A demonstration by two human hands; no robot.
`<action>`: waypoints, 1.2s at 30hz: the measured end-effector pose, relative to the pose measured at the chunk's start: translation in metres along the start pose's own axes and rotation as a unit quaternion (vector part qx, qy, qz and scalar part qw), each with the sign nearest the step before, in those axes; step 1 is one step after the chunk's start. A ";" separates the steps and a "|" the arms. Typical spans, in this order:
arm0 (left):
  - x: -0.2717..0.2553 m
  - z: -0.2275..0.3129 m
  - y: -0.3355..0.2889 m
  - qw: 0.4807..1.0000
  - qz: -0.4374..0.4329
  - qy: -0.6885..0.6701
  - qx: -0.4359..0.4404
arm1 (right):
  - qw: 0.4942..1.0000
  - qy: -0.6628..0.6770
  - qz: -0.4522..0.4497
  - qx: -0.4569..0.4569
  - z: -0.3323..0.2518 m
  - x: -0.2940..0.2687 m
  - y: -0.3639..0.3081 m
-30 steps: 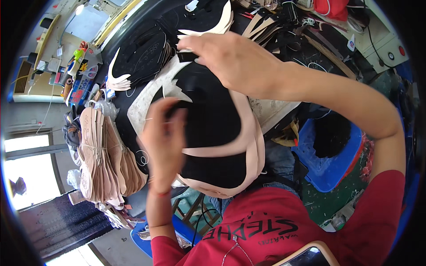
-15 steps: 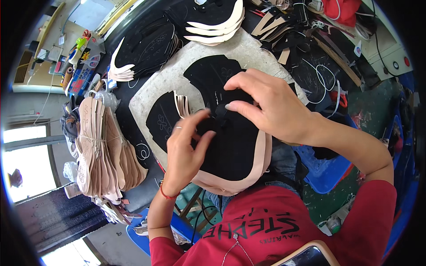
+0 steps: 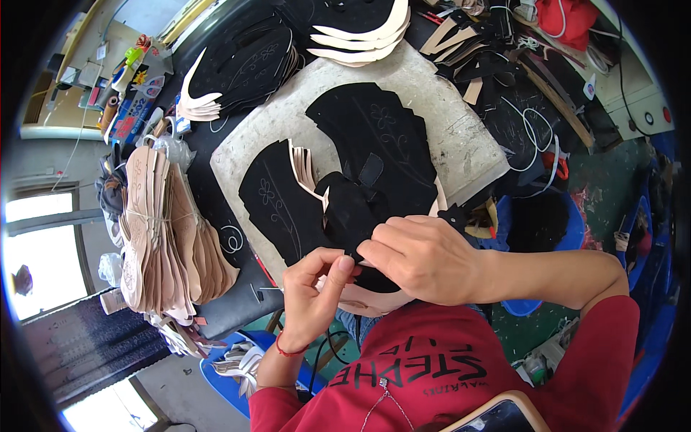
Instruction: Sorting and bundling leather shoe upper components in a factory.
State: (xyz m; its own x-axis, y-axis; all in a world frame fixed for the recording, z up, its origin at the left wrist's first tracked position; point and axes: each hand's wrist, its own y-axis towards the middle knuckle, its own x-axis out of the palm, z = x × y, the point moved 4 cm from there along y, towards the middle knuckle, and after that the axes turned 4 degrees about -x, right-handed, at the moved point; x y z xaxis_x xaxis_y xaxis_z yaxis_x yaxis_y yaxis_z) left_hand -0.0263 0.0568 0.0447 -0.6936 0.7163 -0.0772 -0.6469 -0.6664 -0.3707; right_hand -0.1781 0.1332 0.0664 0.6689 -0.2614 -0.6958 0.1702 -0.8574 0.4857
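Note:
My left hand (image 3: 314, 291) and my right hand (image 3: 417, 255) meet at the near edge of a black fabric shoe-upper piece (image 3: 353, 209), both pinching it. The piece has a tan backing that shows below my hands. It lies over the near edge of a worn white cutting board (image 3: 453, 137). On the board lie a stack of black embroidered pieces (image 3: 277, 198) to the left and a larger black embroidered piece (image 3: 392, 140) behind.
A bundled stack of tan sole-shaped pieces (image 3: 162, 230) stands at my left. More black pieces (image 3: 245, 65) and white curved pieces (image 3: 360, 32) lie beyond the board. Cords and strips (image 3: 533, 93) clutter the right. A blue bin (image 3: 540, 223) sits below.
Both hands have drawn back toward me, from the middle of the black pieces to their near edge. The board and its stacked pieces, hidden a second ago, now show.

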 end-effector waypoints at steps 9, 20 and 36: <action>0.011 0.036 0.029 0.767 0.110 0.579 0.255 | 0.933 0.192 -0.021 0.303 0.039 0.002 0.010; -0.009 0.020 0.048 0.998 -0.008 -0.056 -0.018 | 0.888 0.311 0.121 0.316 0.038 0.018 0.004; -0.006 0.015 0.050 0.999 0.000 -0.045 0.025 | 0.836 0.405 0.125 0.348 0.049 0.036 0.005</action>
State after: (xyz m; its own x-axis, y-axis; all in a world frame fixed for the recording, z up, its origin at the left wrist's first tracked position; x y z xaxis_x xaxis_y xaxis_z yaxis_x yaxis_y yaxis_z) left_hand -0.0589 0.0160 0.0408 -0.7185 0.6955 0.0077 -0.6598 -0.6780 -0.3240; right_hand -0.1888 0.0974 0.0177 0.9396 -0.3257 0.1057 -0.3211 -0.9452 -0.0586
